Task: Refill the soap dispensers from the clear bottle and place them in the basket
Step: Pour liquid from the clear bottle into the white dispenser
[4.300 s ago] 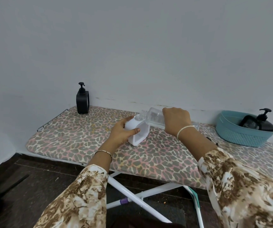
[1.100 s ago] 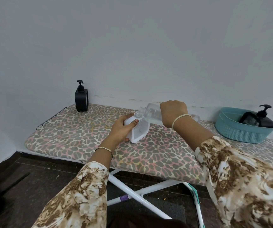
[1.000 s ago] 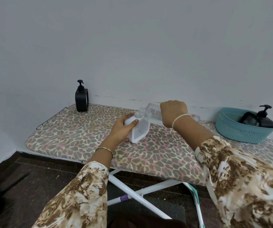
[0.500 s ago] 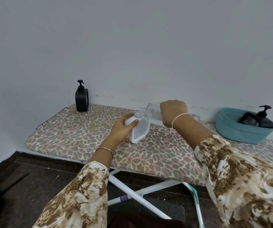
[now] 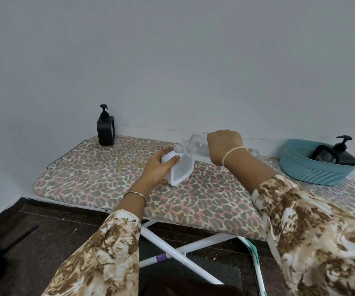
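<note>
Your left hand (image 5: 158,165) clasps the tilted white soap dispenser (image 5: 177,167) so its neck meets the clear bottle (image 5: 195,146) your right hand (image 5: 223,146) grips, tipped for pouring.

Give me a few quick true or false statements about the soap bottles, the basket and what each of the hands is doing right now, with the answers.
1. The left hand holds the white dispenser. True.
2. The right hand holds the clear bottle upright. False: it is tipped toward the white dispenser's neck.
3. The teal basket is empty. False: a black dispenser lies in it.
4. Another black dispenser stands near the wall on the ironing board. True.
</note>
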